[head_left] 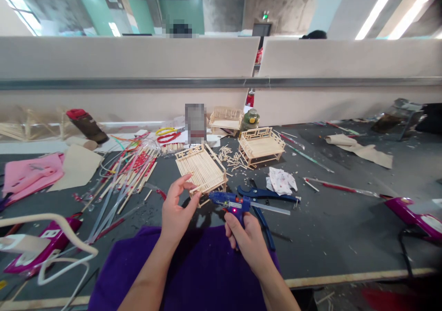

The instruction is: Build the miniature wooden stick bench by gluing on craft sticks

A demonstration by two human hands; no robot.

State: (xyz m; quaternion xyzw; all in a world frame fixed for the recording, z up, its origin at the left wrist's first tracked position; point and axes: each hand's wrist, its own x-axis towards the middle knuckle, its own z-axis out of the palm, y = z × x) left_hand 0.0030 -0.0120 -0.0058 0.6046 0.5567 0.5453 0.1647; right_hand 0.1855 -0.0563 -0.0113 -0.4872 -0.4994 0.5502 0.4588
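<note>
My right hand (247, 237) is wrapped round the handle of a blue hot glue gun (238, 202). A small red light glows on the gun, and a clear glue stick (272, 208) sticks out of its back. The nozzle points left, at the near edge of a miniature wooden bench (203, 170) built of thin sticks; whether it touches cannot be made out. My left hand (177, 207) grips that bench at its near left corner, thumb on the front rail and index finger raised over the slats. Beneath and behind the gun lies a blue-handled cutter tool (264, 193).
Two more miniature benches (262, 146) (226, 119) stand behind, beside short stick offcuts (233, 158). Left lie bundled sticks (138, 168), red scissors (169, 137), a bottle (88, 126) and a white cable (69, 230). Crumpled paper (281, 180) and a purple power strip (414, 214) are right.
</note>
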